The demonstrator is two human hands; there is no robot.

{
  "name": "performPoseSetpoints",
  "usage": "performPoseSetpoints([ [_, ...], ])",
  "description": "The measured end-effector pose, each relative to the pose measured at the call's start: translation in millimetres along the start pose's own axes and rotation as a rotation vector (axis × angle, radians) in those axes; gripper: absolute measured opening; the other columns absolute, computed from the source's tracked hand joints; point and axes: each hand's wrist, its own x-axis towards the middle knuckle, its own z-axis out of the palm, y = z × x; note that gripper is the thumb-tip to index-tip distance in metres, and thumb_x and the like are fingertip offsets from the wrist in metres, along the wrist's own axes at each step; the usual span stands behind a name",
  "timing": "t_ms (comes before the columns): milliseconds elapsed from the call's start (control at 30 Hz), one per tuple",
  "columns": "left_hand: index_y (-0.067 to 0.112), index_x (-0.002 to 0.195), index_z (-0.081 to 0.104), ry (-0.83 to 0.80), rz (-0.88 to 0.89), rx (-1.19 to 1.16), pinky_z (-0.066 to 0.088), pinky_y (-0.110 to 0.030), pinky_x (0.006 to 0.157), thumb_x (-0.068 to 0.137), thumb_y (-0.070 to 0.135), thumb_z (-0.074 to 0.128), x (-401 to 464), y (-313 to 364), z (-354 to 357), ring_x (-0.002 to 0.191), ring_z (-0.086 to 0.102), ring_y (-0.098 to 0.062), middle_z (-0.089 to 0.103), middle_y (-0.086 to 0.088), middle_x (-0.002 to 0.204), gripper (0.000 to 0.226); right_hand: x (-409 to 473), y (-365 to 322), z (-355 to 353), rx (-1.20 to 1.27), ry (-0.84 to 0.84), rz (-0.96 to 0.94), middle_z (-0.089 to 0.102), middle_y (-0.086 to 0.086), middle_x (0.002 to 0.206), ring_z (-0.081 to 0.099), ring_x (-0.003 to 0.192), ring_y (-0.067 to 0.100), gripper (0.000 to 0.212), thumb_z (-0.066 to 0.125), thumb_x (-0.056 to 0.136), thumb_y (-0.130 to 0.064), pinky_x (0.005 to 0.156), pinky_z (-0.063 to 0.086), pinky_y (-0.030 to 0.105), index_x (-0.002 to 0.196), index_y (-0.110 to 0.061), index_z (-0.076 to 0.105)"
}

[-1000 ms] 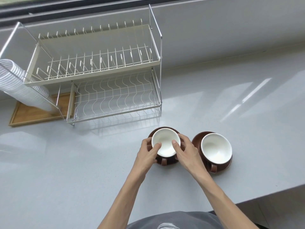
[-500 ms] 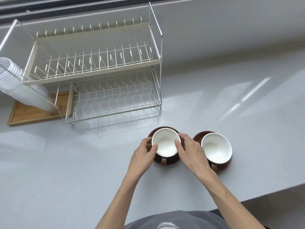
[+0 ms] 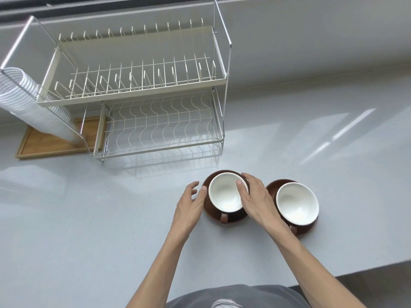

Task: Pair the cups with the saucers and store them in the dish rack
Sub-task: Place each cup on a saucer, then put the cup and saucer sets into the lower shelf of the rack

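Note:
Two brown cups with white insides stand on brown saucers on the grey counter. The left cup (image 3: 224, 194) sits on its saucer (image 3: 209, 211) with the handle pointing toward me. My right hand (image 3: 258, 198) grips this cup, thumb on the near rim and fingers curled round its far side. My left hand (image 3: 189, 204) hovers just left of the saucer, fingers apart, thumb at the saucer's edge. The right cup (image 3: 297, 203) rests on its saucer (image 3: 270, 187), partly hidden behind my right wrist. The two-tier wire dish rack (image 3: 142, 94) stands behind, both shelves bare.
A slanted stack of white plastic cups (image 3: 29, 103) leans on a wooden tray (image 3: 44, 143) left of the rack. The counter's front edge (image 3: 355, 266) runs at the lower right. A grey wall rises behind the rack.
My left hand has come off the left cup and opened beside the saucer. My right hand stays on the cup, shifted a little further round its rim.

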Motion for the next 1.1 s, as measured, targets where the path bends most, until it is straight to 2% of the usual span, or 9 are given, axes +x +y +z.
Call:
performPoseSetpoints([
  [200,0.032,0.142,0.048,-0.053,-0.054,-0.117,0.056,-0.043,0.098,0.096,0.053,0.054,12,-1,3,0.116,0.061,-0.015,0.056,0.0,0.135,0.051,3,6,5,0.079,-0.025,0.059,0.053,0.001,0.143,0.043,0.135,0.021,0.045,0.03,0.105,-0.041,0.11,0.035,0.04,0.141,-0.022,0.048],
  [333,0.038,0.128,0.058,-0.076,-0.06,-0.116,0.057,-0.045,0.097,0.085,0.059,0.058,15,-4,8,0.113,0.065,-0.018,0.061,-0.001,0.131,0.048,1,9,7,0.101,-0.003,0.062,0.057,-0.001,0.137,0.047,0.13,0.021,0.043,0.028,0.106,-0.038,0.107,0.036,0.038,0.137,-0.023,0.052],
  [400,0.046,0.121,0.062,-0.066,-0.043,-0.103,0.055,-0.047,0.099,0.078,0.066,0.057,16,-6,10,0.117,0.064,-0.02,0.062,0.0,0.13,0.048,1,10,8,0.113,0.015,0.059,0.064,-0.006,0.108,0.053,0.11,0.024,0.034,0.029,0.106,-0.035,0.091,0.04,0.036,0.108,-0.029,0.063],
  [433,0.049,0.117,0.064,-0.06,-0.029,-0.1,0.054,-0.047,0.1,0.077,0.067,0.057,17,-7,11,0.119,0.063,-0.02,0.063,0.002,0.128,0.045,1,8,9,0.113,0.03,0.064,0.059,-0.011,0.089,0.051,0.097,0.023,0.033,0.03,0.106,-0.033,0.082,0.038,0.035,0.087,-0.033,0.057],
  [500,0.051,0.114,0.066,-0.054,-0.007,-0.098,0.054,-0.047,0.101,0.078,0.066,0.056,18,-9,12,0.12,0.063,-0.02,0.065,0.008,0.123,0.041,0,5,9,0.122,0.057,0.07,0.045,-0.011,0.072,0.045,0.083,0.02,0.036,0.031,0.106,-0.031,0.074,0.034,0.034,0.072,-0.031,0.042],
  [733,0.061,0.1,0.067,-0.041,0.015,-0.09,0.056,-0.048,0.097,0.08,0.066,0.055,17,-12,7,0.113,0.067,-0.021,0.067,0.009,0.118,0.024,-3,-1,7,0.128,0.05,0.023,0.052,0.001,0.074,0.051,0.079,0.025,0.036,0.033,0.106,-0.031,0.072,0.039,0.038,0.092,-0.008,0.057],
  [867,0.061,0.101,0.067,-0.014,0.018,-0.088,0.056,-0.047,0.097,0.079,0.067,0.055,18,-13,-1,0.112,0.067,-0.021,0.069,0.008,0.119,0.025,-1,-11,8,0.12,0.032,-0.012,0.063,0.013,0.087,0.057,0.088,0.03,0.038,0.033,0.106,-0.032,0.079,0.044,0.041,0.104,-0.006,0.061],
  [1033,0.058,0.093,0.067,0.022,0.029,-0.132,0.063,-0.044,0.083,0.085,0.055,0.058,13,-8,-17,0.106,0.069,-0.022,0.068,-0.001,0.118,0.012,2,-28,12,0.109,0.008,-0.046,0.064,0.01,0.091,0.057,0.092,0.03,0.038,0.033,0.106,-0.032,0.079,0.043,0.039,0.109,-0.008,0.062],
  [1100,0.054,0.098,0.068,0.028,0.031,-0.145,0.064,-0.043,0.08,0.083,0.056,0.059,12,-5,-26,0.106,0.069,-0.021,0.069,-0.003,0.119,0.017,3,-36,13,0.11,-0.007,-0.064,0.065,0.009,0.091,0.057,0.092,0.029,0.037,0.033,0.106,-0.032,0.078,0.043,0.039,0.108,-0.01,0.063],
])
